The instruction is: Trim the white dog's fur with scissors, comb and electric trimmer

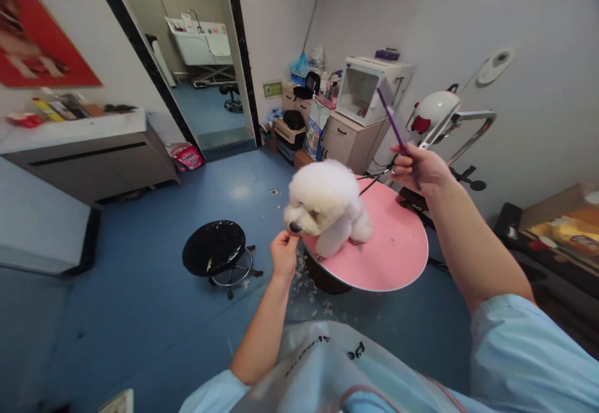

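Observation:
A fluffy white dog (322, 198) sits at the left edge of a round pink grooming table (397, 238), its head turned toward the lower left. My left hand (284, 254) is closed with its fingertips at the dog's chin, just under the black nose. My right hand (421, 168) is raised above the table's far right side, apart from the dog. Its fingers are wrapped round a long, thin purple comb (393, 116) that points up and to the left; its teeth are blurred. A dark thin strap or rod runs behind the dog's back.
A black round stool (214, 248) on casters stands left of the table. White hair clippings (322, 304) lie on the blue floor. Behind are a drawer cabinet (346, 138) with a white glass-fronted box (369, 88), a pet carrier (289, 133), and a white-and-red dryer (435, 113) on a metal arm.

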The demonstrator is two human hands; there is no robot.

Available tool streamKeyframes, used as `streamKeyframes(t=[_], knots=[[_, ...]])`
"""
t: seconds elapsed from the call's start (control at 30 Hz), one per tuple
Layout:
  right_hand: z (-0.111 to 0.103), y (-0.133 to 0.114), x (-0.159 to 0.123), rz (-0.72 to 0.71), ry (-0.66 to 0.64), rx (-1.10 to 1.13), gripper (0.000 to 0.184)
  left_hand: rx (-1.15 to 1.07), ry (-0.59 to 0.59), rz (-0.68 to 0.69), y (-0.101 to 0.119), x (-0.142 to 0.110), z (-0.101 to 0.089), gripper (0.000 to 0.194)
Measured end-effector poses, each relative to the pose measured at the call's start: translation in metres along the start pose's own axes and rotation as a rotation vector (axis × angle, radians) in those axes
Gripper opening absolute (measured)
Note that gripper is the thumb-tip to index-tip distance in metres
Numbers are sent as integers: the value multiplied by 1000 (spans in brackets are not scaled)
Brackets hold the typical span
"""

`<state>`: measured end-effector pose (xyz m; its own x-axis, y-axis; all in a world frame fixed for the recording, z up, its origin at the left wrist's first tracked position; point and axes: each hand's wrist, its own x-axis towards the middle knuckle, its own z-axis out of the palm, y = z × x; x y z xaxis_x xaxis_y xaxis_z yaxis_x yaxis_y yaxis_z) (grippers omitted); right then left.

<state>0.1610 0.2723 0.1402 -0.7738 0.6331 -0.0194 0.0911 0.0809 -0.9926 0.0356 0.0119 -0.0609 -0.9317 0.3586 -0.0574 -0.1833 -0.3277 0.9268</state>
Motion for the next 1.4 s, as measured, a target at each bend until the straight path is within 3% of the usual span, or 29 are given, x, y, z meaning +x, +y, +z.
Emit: streamKeyframes(t=[0.07,0.13,0.2,0.27,0.33,0.37,0.43,0.47,0.53,0.6,0.73,0.8,0.9,1.0,1.1,1.2,1.3,1.4], knots=[[-20,23,-15,30,80,76,23,0,-9,1,1,0,-3,47],[-31,68,-45,-8,241,88,25,7,-21,-3,1,1,-6,46],[-29,127,-85,7,419,-8,34,12,-33,-4,0,2,-9,44],[-19,183,-123,116,472,-132,39,15,-50,-9,-1,2,-9,41],[-11,217,-144,232,488,-192,34,21,-82,-27,-3,-1,-7,38],[-10,223,-145,244,515,-188,31,25,-100,-40,-3,-3,-5,36],[-15,211,-130,199,534,-140,29,30,-117,-64,-4,-6,-2,35],[-19,195,-115,162,481,-100,32,32,-118,-72,-5,-8,0,34],[-25,153,-77,89,255,-16,38,37,-101,-80,-5,-9,2,34],[-21,108,-39,64,113,-16,36,49,-87,-77,-4,-9,2,34],[7,42,9,228,-309,-73,25,69,-99,-67,2,-8,-1,34],[17,28,18,204,-334,30,22,71,-111,-70,6,-7,-4,36],[17,32,20,183,-199,93,21,79,-134,-66,10,-6,-7,38],[10,56,15,280,-205,103,22,82,-158,-60,10,-4,-11,39],[8,85,5,224,-96,245,25,62,-178,-67,8,-3,-14,39],[13,106,-5,266,-76,270,26,52,-192,-83,6,-2,-14,39],[19,118,-15,170,15,342,31,52,-210,-88,6,0,-15,39],[23,139,-33,175,79,303,34,47,-238,-83,6,2,-16,40]])
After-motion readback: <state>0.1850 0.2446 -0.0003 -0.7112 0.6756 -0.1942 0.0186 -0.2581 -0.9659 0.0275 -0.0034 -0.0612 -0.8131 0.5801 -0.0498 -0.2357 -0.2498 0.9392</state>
